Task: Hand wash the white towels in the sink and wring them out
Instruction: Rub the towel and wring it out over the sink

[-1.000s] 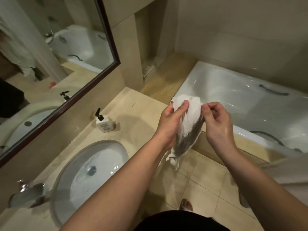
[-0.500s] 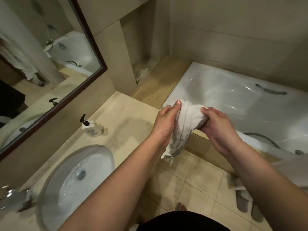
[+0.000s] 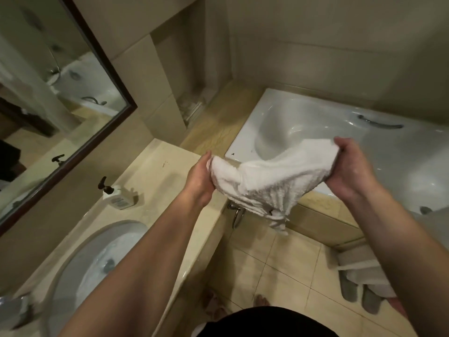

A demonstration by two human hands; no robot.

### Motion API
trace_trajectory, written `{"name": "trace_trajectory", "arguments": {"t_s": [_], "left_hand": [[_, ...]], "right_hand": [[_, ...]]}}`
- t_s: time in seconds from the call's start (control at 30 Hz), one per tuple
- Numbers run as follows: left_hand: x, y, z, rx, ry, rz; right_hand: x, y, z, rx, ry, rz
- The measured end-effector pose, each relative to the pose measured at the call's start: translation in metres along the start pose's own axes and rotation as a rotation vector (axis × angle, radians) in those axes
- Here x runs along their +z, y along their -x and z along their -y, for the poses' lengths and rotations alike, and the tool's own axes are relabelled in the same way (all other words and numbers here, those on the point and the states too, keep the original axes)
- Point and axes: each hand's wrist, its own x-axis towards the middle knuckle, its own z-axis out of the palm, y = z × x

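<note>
A white towel [image 3: 267,181] stretches between my two hands in mid-air, above the floor and the near corner of the bathtub. My left hand [image 3: 199,181] grips its left end. My right hand [image 3: 349,171] grips its right end, fingers curled round the cloth. The towel's middle sags and a loose corner hangs down. The sink [image 3: 73,276], an oval white basin holding water, lies at the lower left in the beige counter, away from both hands.
A soap pump bottle [image 3: 116,198] stands on the counter [image 3: 155,171] behind the sink. The tap [image 3: 14,310] is at the far left edge. A white bathtub [image 3: 303,122] fills the right. Grey slippers [image 3: 357,290] and a folded cloth lie on the tiled floor. A mirror [image 3: 48,93] hangs on the left wall.
My hands have pulled apart, spreading the bunched, hanging towel out sideways. My right hand has moved right over the bathtub. The view has shifted further from the sink.
</note>
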Motion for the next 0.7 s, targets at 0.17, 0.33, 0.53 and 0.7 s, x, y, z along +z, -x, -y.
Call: {"name": "trace_trajectory", "arguments": {"t_s": [0.17, 0.33, 0.53, 0.7], "left_hand": [[0.011, -0.014, -0.005, 0.129, -0.364, -0.011], [-0.017, -0.037, -0.024, 0.282, -0.723, -0.305], [-0.009, -0.041, -0.023, 0.287, -0.495, -0.226], [0.006, -0.044, -0.031, 0.211, 0.029, 0.145]], "right_hand": [[-0.021, -0.013, 0.006, -0.034, 0.269, 0.016], [-0.059, -0.032, 0.028, -0.214, 0.028, -0.214], [-0.048, -0.035, 0.022, -0.179, 0.306, -0.120], [-0.022, -0.030, 0.036, -0.167, -0.026, 0.076]]}}
